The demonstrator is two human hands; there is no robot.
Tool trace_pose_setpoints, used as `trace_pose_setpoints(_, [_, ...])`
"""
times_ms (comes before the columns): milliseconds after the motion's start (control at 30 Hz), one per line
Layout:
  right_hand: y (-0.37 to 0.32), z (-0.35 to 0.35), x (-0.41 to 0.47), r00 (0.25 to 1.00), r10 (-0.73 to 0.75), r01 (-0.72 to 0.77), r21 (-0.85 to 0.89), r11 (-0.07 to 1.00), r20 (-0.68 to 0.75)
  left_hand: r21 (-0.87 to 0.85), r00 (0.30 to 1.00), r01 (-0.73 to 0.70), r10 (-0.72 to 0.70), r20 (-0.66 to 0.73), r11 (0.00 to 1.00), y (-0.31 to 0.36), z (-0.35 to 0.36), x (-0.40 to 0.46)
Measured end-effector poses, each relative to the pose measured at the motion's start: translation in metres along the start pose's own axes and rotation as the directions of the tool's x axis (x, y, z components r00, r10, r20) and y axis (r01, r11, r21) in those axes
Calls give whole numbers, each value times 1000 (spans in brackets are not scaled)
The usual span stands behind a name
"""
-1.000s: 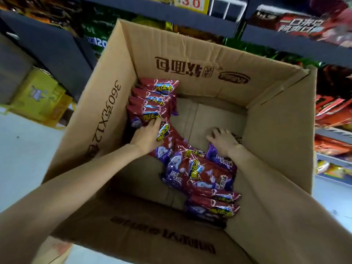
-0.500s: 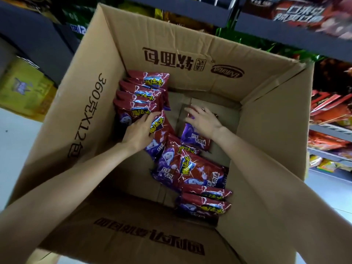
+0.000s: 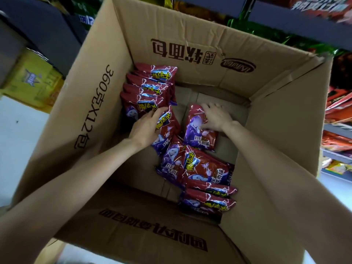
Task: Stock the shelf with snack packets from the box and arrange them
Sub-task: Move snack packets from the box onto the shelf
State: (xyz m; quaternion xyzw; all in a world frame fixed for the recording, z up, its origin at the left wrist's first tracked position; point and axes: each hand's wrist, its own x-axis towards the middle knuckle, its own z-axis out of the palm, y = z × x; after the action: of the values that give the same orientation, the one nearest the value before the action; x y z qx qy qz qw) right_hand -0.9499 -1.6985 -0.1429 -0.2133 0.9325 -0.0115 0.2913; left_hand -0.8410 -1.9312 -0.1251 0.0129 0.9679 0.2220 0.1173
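Inside creased cardboard box (image 3: pixel 200 60), left hand (image 3: pixel 145 128) and right hand (image 3: pixel 215 117) each gripping glossy crinkled packets (image 3: pixel 198 134).

place: shop, snack aisle | evidence: dark metal shelves (image 3: pixel 297 20) stocked with rows of packaged goods | red and orange packets (image 3: pixel 338 109) on tiers at right | green bags (image 3: pixel 266 33) behind | yellow cartons (image 3: pixel 32 82) at left | open cardboard box (image 3: pixel 190 54) holding many identical snack packets (image 3: pixel 150 88) | pale floor (image 3: pixel 21 140)
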Motion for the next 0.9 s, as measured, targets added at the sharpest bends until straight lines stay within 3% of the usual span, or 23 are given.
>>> trace_pose_setpoints(200, [-13,-32,-43,997,-72,70,-66,995,-32,75,998,-4,-1,68,997,15,-19,-1])
trace_pose_setpoints(333, [-19,-56,-79,987,-38,28,-68,997,-154,153,997,-68,63,36,986,30,-43,-5])
trace_pose_setpoints(433, [-20,-81,-110,953,45,-25,71,997,-301,187,992,-89,103,-66,978,45,-67,-10])
trace_pose_setpoints(533, [-16,-106,-145,867,131,-27,217,976,-481,231,959,-98,153,-237,968,67,-98,-14])
trace_pose_setpoints(667, [3,-136,-193,689,270,64,427,902,-673,338,844,-118,273,-461,934,105,-149,-15])
trace_pose_setpoints(767, [22,-158,-226,599,372,196,581,790,-709,380,700,-207,408,-586,902,139,-181,-11])
trace_pose_setpoints(900, [45,-184,-265,424,493,304,632,713,-760,414,507,-365,552,-662,834,191,-214,4])
